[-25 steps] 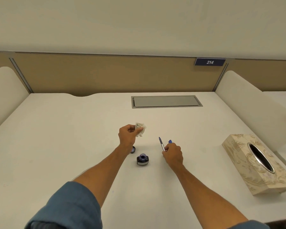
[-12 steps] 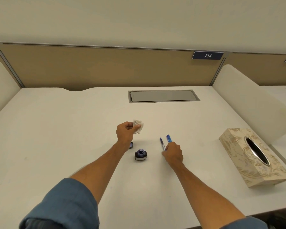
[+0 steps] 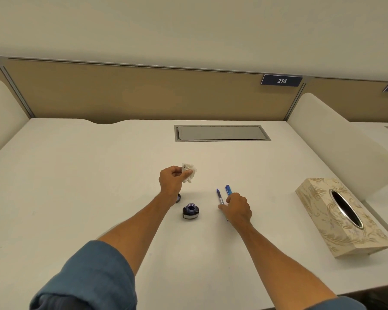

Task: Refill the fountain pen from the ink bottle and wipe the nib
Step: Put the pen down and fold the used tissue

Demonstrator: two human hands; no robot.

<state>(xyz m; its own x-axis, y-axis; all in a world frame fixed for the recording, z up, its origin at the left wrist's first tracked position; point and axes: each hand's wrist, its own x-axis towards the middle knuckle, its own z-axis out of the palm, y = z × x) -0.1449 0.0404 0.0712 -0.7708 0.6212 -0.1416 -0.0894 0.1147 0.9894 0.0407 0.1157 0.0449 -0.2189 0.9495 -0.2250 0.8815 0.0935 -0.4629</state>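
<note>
Pen [image 3: 220,197]: slim, stiff, likely slippery; take mid-barrel; right hand [image 3: 236,209] grip on it unclear. Left hand [image 3: 173,182] pinching soft tissue [image 3: 188,174]

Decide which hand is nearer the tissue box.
Right. The right hand rests by the pens, with bare desk between it and the tissue box; the left hand is farther, beyond the ink bottle.

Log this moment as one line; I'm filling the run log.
left hand: holds tissue | right hand: on pen | ink bottle: open, on desk
</note>
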